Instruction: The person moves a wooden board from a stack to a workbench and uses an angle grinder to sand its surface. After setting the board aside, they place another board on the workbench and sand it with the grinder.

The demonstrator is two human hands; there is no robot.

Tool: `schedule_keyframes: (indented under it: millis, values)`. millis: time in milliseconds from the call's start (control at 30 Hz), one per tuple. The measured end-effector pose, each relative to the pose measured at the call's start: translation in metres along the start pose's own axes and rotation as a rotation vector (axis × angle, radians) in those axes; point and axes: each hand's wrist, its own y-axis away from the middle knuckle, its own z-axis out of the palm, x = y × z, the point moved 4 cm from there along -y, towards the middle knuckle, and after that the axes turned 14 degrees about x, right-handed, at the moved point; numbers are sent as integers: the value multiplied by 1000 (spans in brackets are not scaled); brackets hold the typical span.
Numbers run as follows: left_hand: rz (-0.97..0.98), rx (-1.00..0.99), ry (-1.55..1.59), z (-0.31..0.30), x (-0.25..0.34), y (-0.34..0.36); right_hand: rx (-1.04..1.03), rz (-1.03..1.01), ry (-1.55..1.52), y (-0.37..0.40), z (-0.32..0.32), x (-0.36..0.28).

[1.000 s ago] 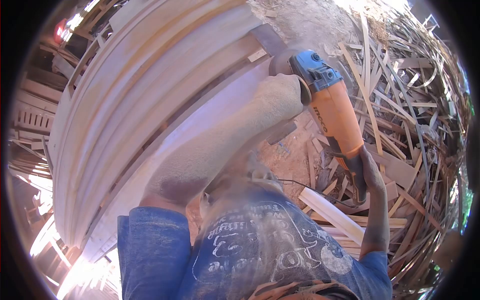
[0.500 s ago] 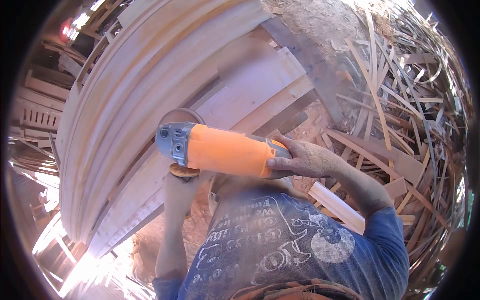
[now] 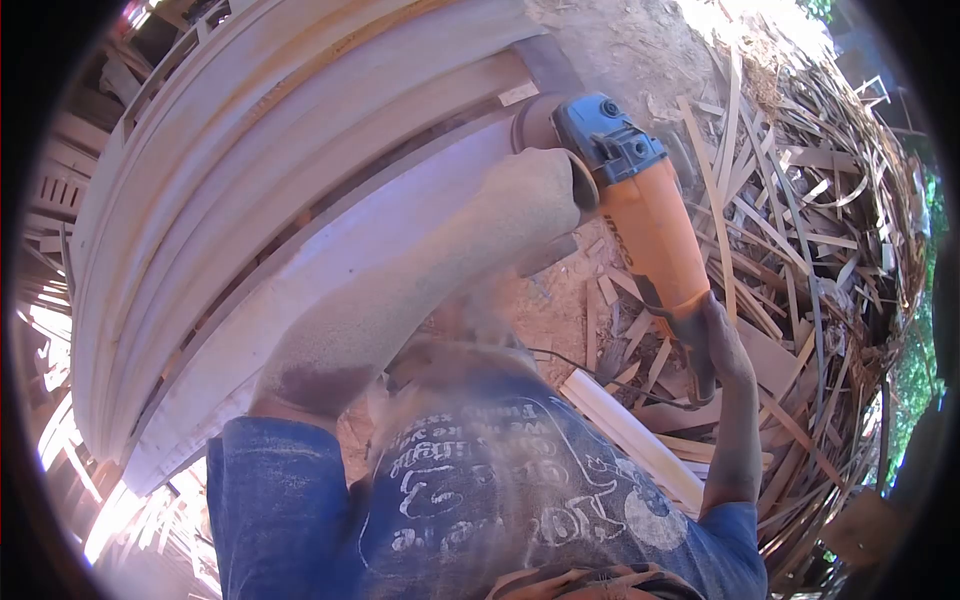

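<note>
An orange angle grinder [image 3: 655,235] with a blue-grey head hangs at the far right end of long curved wooden planks [image 3: 330,130]. Its round disc [image 3: 535,122] lies at the end of a pale plank; whether it touches the wood is hard to tell. My dusty left hand [image 3: 545,185] is closed around the side handle by the head, the arm reaching across the planks. Round the rear of the body my right hand [image 3: 725,345] is wrapped, the fingers partly hidden behind it. A dark cord trails from the tool's back end.
Loose wood strips and offcuts [image 3: 770,270] heap up on the right. A pale squared length of wood [image 3: 630,435] lies beside my torso. Past the planks' right end is dusty ground [image 3: 635,60]. Slatted wood [image 3: 60,190] stands at the far left.
Both hands have carried the grinder up and right along the planks. It has swung from lying nearly crosswise to pointing steeply upward, and my left arm now stretches across.
</note>
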Motion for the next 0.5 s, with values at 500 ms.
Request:
schedule_keyframes:
  millis: [500]
  values:
    - [-495, 390, -67, -77, -138, 197, -407, -291, 338, 38, 172, -43]
